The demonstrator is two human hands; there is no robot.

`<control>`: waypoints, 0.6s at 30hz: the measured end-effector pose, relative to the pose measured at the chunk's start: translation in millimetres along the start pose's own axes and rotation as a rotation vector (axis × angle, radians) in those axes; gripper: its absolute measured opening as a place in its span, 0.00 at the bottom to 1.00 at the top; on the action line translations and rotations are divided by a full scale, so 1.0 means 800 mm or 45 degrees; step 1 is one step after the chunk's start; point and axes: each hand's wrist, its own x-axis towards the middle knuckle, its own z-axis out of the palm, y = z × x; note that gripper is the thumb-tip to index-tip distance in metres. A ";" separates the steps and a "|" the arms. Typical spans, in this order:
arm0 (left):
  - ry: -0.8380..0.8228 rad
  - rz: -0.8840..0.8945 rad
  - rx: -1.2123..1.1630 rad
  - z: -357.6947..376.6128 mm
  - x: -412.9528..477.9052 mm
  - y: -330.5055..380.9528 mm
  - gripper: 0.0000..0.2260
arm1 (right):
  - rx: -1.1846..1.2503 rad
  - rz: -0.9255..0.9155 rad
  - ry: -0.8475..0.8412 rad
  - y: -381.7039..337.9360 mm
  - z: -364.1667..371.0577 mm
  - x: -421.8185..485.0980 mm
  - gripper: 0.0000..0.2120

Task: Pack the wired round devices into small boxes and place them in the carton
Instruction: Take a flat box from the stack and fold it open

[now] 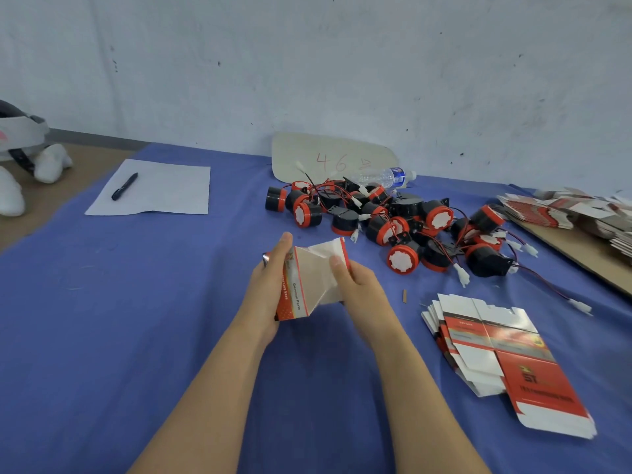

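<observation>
Over the middle of the blue table [136,302], my left hand [270,289] grips the side of a small box [307,278] and my right hand [355,285] pinches its flap to pop it open, ready for one from the pile of round devices [393,220] by the far edge.

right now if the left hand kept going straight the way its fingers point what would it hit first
The left hand, holding the small box, would probably reach the red-faced round device at the pile's near left edge first; only bare cloth lies between, though depth is unclear.
</observation>
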 end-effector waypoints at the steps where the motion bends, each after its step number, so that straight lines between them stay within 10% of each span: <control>1: -0.030 -0.004 -0.003 0.001 -0.001 -0.001 0.19 | -0.040 -0.014 0.038 0.000 0.003 0.000 0.19; 7: -0.223 -0.040 -0.164 -0.004 -0.011 0.005 0.19 | 0.086 0.114 0.217 -0.002 -0.002 0.003 0.25; 12: -0.476 -0.139 -0.403 0.001 -0.018 0.005 0.25 | 0.370 0.467 -0.046 -0.001 0.011 -0.001 0.26; 18: -0.486 -0.106 -0.369 0.007 -0.019 0.003 0.25 | 0.446 0.434 0.111 -0.004 0.027 0.007 0.13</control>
